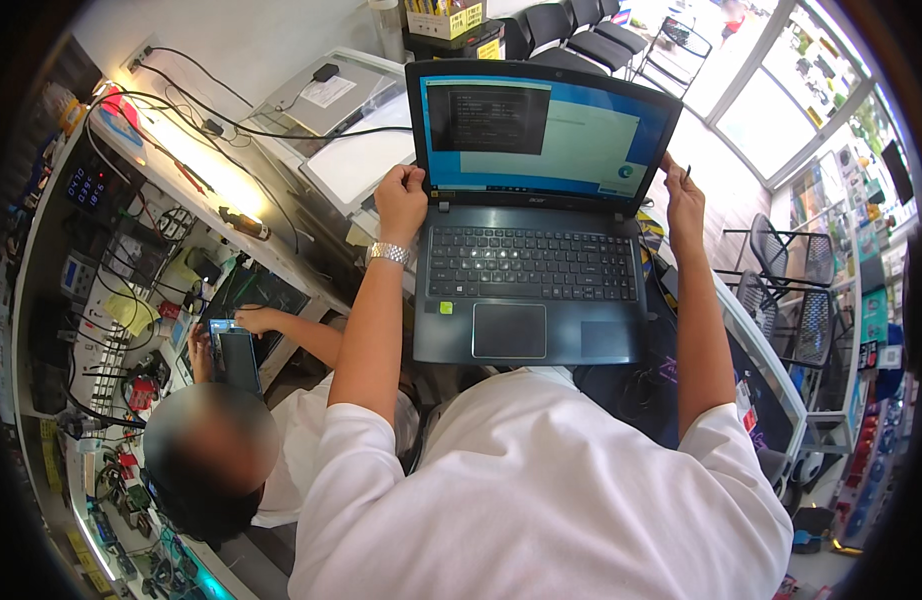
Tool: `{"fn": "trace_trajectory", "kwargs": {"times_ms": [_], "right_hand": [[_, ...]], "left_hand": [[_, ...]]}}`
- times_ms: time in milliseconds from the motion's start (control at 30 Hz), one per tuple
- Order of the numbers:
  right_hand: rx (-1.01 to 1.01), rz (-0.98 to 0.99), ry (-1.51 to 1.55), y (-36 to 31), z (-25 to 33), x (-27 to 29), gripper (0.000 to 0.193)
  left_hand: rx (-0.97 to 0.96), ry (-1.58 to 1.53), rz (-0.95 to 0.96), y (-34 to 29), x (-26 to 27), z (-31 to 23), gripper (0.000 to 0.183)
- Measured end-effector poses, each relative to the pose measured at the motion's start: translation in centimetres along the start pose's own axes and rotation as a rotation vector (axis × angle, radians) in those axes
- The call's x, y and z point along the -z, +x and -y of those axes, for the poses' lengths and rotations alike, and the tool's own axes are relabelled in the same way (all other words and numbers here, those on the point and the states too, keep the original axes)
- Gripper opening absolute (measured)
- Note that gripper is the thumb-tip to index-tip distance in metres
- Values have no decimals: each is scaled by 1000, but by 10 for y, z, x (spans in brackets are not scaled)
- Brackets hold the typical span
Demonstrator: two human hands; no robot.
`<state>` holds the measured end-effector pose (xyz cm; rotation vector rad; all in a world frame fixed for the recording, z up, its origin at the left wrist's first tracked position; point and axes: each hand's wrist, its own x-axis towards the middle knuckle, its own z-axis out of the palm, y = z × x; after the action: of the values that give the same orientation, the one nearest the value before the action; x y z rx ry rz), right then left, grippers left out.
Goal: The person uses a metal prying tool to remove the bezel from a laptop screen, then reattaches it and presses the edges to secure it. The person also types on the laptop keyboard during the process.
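A dark open laptop point(529, 262) is in front of me, its screen point(591, 130) lit with a black text window over a pale blue one. My left hand point(401, 203), with a metal watch on the wrist, is closed at the lid's left edge just above the hinge. At the lid's right edge, my right hand point(685, 205) is closed with its fingertips against the frame. A thin dark tip shows by those fingers, too small to name. The fingers behind the lid are hidden.
At the left, another person's hands point(253, 320) are at a blue-edged device point(236, 355) on a cluttered workbench. A grey closed laptop point(326, 95) lies behind on a white surface, with a black cable point(311, 134) running toward my laptop. Black chairs point(571, 40) stand beyond; mesh stools point(811, 260) are at right.
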<state>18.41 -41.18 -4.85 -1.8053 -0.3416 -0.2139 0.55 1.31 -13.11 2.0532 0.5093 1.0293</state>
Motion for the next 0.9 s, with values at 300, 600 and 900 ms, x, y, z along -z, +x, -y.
{"fn": "trace_trajectory", "kwargs": {"times_ms": [300, 600, 900], "right_hand": [[-9, 0, 37, 0, 0, -2, 54], [7, -8, 24, -4, 6, -2, 54], [-5, -4, -9, -5, 10, 0, 51]], "left_hand": [[111, -217, 144, -1, 5, 14, 17], [110, -91, 222, -9, 17, 1, 15], [75, -84, 230, -9, 14, 5, 15]]}}
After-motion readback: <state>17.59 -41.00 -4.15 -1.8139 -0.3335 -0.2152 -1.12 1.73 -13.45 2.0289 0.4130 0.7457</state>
